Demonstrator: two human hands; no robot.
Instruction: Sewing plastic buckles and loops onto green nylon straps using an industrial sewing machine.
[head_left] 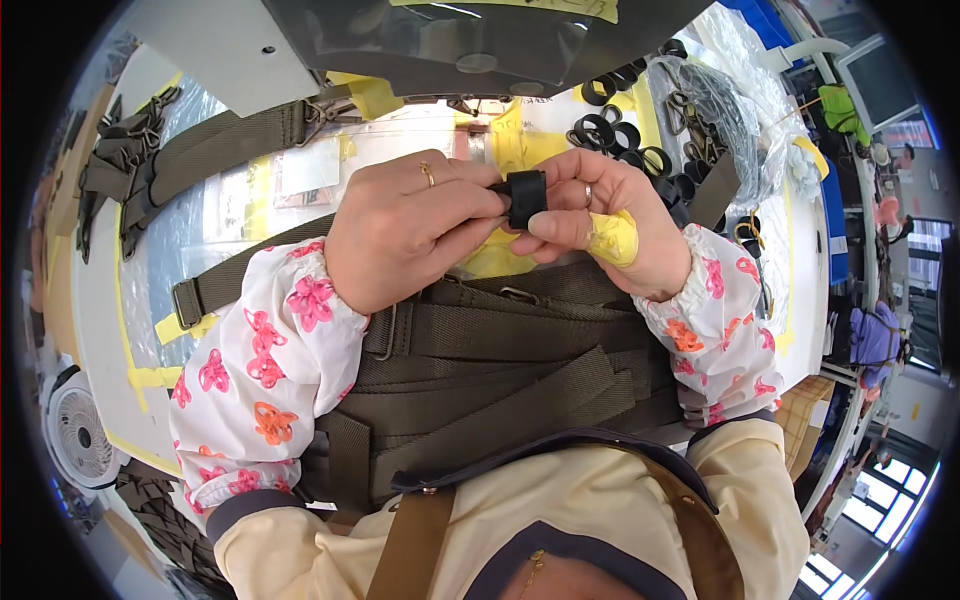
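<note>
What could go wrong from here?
1. The small black band sits only between the fingertips of the left hand and right hand; it could slip and be hard to spot among the dark webbing straps just below.
2. The yellow wrap on the right thumb might dull feel or catch on the band.
3. The straps lie piled and overlapping, so pulling one could drag others along.

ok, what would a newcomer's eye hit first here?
Flower-print sleeves left and right, bright beside the heaped dark straps between them. Then the black band held by left hand and right hand, upper centre, and the yellow wrap on the right thumb.
</note>
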